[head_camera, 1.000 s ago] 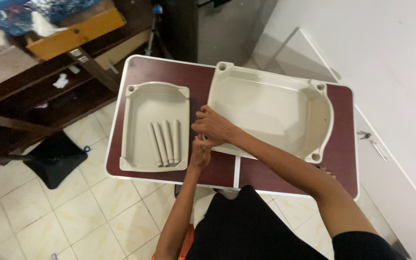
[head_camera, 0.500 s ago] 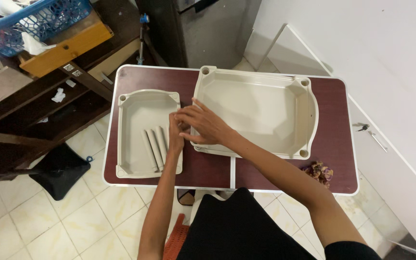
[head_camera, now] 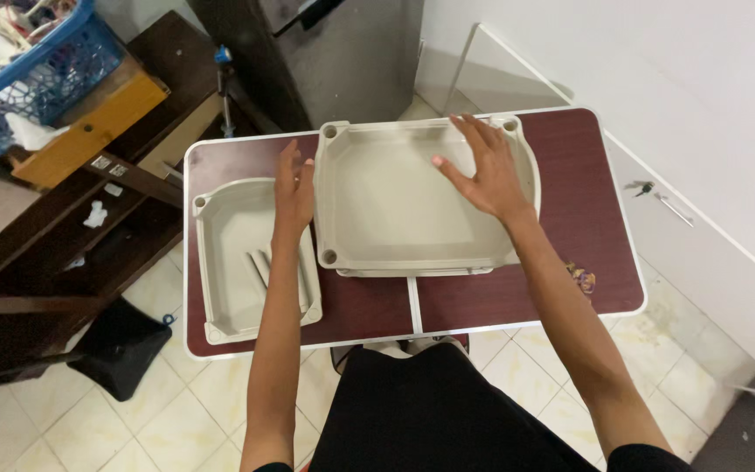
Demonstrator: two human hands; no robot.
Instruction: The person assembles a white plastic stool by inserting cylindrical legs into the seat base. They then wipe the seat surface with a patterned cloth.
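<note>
Your left hand (head_camera: 294, 190) lies flat and open over the near-left rim of the large beige plastic tray (head_camera: 386, 218), which sits in the middle of the dark red folding table (head_camera: 587, 183), and it grips nothing. Your right hand (head_camera: 487, 170) is spread wide, palm down, on the tray's far-right side near its rim, also closed on nothing. To shift this tray cleanly, curl your fingers under opposite rims so both sides rise level, and keep it clear of the smaller beige tray (head_camera: 229, 262) just beside it, where a few short beige tubes (head_camera: 259, 267) lie loose and partly hidden by your forearm
</note>
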